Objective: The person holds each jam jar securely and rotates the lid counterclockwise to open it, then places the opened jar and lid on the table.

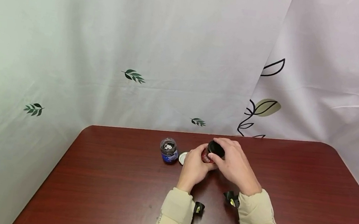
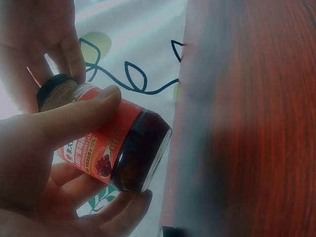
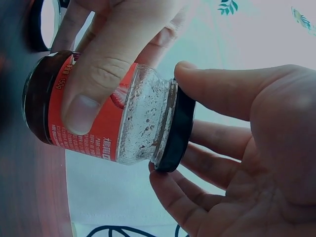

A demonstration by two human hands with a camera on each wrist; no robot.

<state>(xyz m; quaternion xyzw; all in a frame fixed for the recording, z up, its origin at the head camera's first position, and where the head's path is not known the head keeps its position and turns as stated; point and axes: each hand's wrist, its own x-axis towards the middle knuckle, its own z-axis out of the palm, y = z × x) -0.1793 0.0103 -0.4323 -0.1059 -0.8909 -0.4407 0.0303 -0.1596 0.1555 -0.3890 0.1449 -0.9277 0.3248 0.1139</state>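
My left hand (image 1: 194,168) grips a glass jar (image 2: 129,116) round its red label, the thumb laid across the label in both wrist views. The jar tilts, its base angled downward in the left wrist view, and dark stuff fills its lower part. On the jar's mouth sits a black lid (image 3: 178,129). My right hand (image 1: 236,165) pinches this lid at its edge between thumb and fingers. Smears cling inside the bare glass neck in the right wrist view. From the head, the hands partly hide the jar.
Left of my hands stands a lidless jar with a blue label (image 1: 169,158), dark inside with something white. Beside it a round lid (image 1: 182,158) lies pale side up, partly hidden by my left hand. The brown table (image 1: 106,185) meets a printed curtain (image 1: 173,51) behind.
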